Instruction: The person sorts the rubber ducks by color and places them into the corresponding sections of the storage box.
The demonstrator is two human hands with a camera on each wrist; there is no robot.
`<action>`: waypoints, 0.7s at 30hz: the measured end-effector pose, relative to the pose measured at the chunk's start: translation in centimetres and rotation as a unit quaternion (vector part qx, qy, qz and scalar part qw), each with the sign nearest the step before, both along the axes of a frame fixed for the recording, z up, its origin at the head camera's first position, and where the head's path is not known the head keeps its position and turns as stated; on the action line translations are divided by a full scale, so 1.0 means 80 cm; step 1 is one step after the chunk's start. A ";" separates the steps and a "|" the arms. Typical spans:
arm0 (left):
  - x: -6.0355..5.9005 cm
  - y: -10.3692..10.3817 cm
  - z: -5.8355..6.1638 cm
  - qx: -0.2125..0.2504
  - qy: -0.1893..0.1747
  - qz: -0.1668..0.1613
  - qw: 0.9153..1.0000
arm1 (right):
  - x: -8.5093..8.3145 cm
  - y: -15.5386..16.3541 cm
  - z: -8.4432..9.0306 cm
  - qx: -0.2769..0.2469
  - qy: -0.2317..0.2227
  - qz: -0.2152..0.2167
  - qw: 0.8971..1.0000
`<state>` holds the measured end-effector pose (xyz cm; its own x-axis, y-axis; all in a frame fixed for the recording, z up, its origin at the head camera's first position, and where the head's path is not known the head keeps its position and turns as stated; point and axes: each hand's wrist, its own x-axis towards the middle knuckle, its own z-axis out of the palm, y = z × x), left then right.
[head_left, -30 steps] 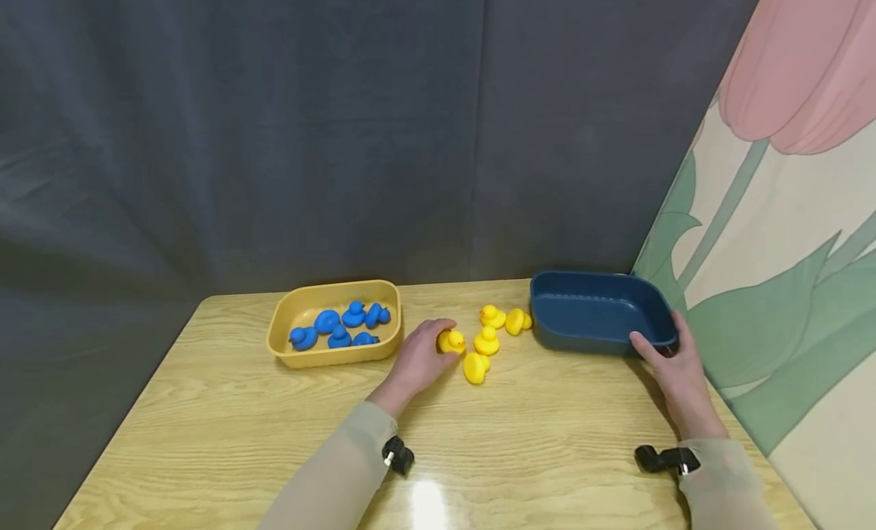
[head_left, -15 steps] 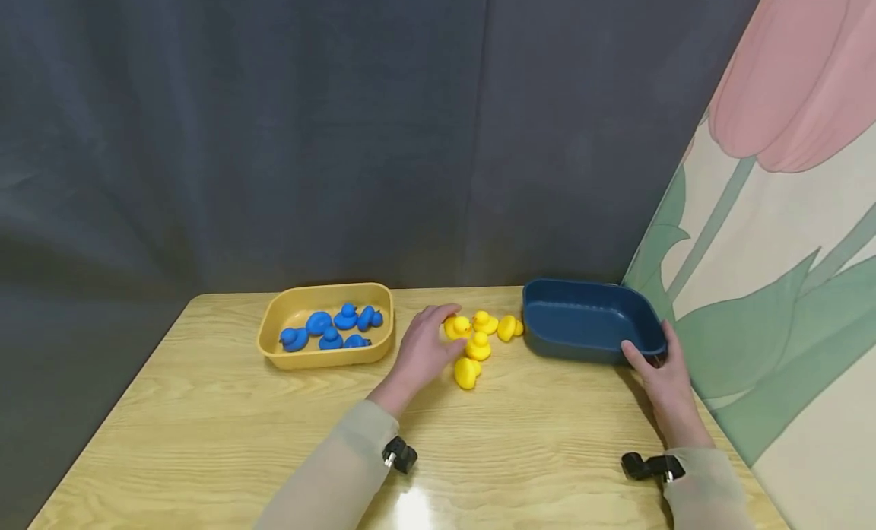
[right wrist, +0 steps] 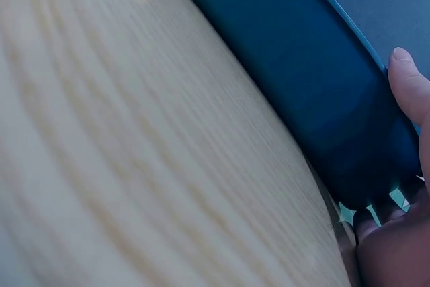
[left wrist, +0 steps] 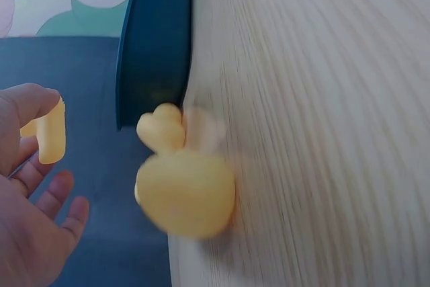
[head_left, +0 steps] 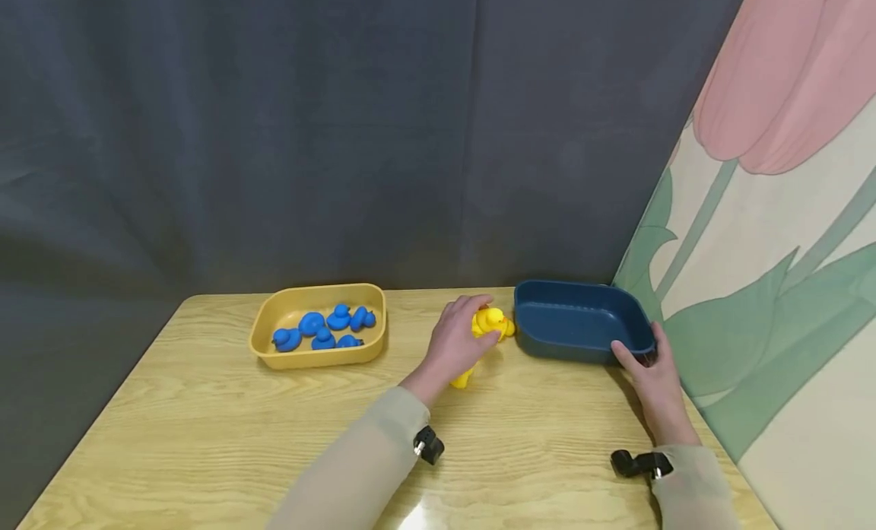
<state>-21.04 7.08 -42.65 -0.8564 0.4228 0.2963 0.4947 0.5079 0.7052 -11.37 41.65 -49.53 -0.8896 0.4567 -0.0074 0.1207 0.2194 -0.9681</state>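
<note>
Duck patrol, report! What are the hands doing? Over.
Left hand cupped around yellow ducks beside blue tub. Right hand grips tub's near corner. One duck behind the left hand. Nothing blocking.

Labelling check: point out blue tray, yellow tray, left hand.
blue tray [head_left: 639,328]: head view, right rim.
yellow tray [head_left: 316,357]: head view, front wall.
left hand [head_left: 457,342]: head view, back of hand.

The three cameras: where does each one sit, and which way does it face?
Head: high, facing forward and down at the wooden table; both sleeves and hands show.
Left wrist: low by the left hand, facing a blurred yellow rubber duck.
Right wrist: low, facing the right hand gripping the dark blue plastic tub.
All share that tub.
</note>
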 end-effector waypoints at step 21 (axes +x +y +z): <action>0.002 0.091 -0.014 -0.027 -0.005 0.020 0.999 | 0.000 0.000 -0.001 -0.020 0.005 -0.004 1.000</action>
